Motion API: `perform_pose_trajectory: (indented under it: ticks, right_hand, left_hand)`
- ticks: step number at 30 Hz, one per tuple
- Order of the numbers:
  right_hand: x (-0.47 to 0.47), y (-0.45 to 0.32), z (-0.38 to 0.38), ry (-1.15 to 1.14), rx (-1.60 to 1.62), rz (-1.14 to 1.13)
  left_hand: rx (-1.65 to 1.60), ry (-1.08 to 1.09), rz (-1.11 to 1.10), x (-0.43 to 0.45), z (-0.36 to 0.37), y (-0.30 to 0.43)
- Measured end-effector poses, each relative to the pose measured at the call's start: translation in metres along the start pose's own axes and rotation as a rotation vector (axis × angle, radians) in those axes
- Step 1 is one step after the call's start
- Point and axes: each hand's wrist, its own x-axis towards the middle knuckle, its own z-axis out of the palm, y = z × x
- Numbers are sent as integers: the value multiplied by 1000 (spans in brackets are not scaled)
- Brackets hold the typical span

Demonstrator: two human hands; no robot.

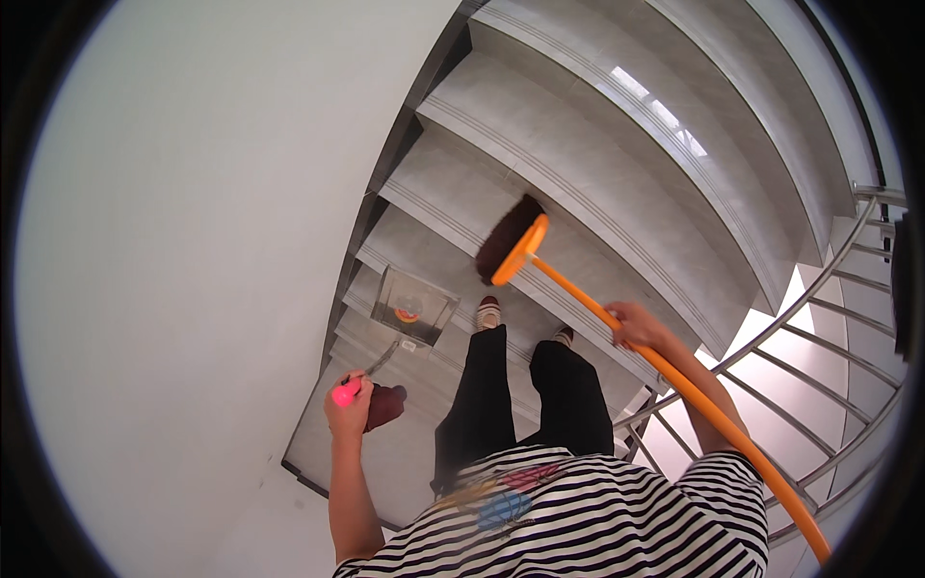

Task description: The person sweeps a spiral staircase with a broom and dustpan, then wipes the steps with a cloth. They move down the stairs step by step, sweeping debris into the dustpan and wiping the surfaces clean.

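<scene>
My right hand (636,325) is closed around the orange handle of a broom (571,289). The broom's dark bristle head (509,235), with its orange base, lies over the edge of a grey stair tread above my feet. My left hand (348,404) grips the pink-ended handle of a long-handled metal dustpan (432,296). That pan hangs over the steps left of my feet, with a red and yellow sticker on it. Beside my left hand is a dark red object (386,407), which I cannot identify; whether the hand holds it is unclear.
Curved grey stone stairs (578,144) fan out around me, with grooved tread edges. A white wall (202,217) runs along the left side. On the right curves a metal stair railing (791,318) with several bars. My feet, in striped shoes (488,314), stand on the stairs.
</scene>
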Motion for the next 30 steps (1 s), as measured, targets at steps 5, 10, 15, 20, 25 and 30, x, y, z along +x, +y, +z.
perform_pose_trajectory:
  ticks: [5, 10, 15, 20, 25, 30]
  right_hand:
    - [-61, -22, 9, 18, 115, 14]
    - [94, -71, 42, -60, 108, -322]
    - [166, -76, 60, 32, 162, -289]
    - [87, 105, 67, 86, 318, -214]
    - [-83, 241, 93, 245, 418, -19]
    - [-202, 312, 145, 361, 667, 92]
  left_hand:
    - [-44, -39, -7, 2, 8, -8]
    - [-93, -68, -10, -8, 16, -8]
    - [-76, -116, 67, -5, 27, -11]
    - [-74, -142, 132, -15, 44, -15]
    - [-49, -119, 182, -44, 66, -11]
    - [6, -150, 283, -67, 74, 2]
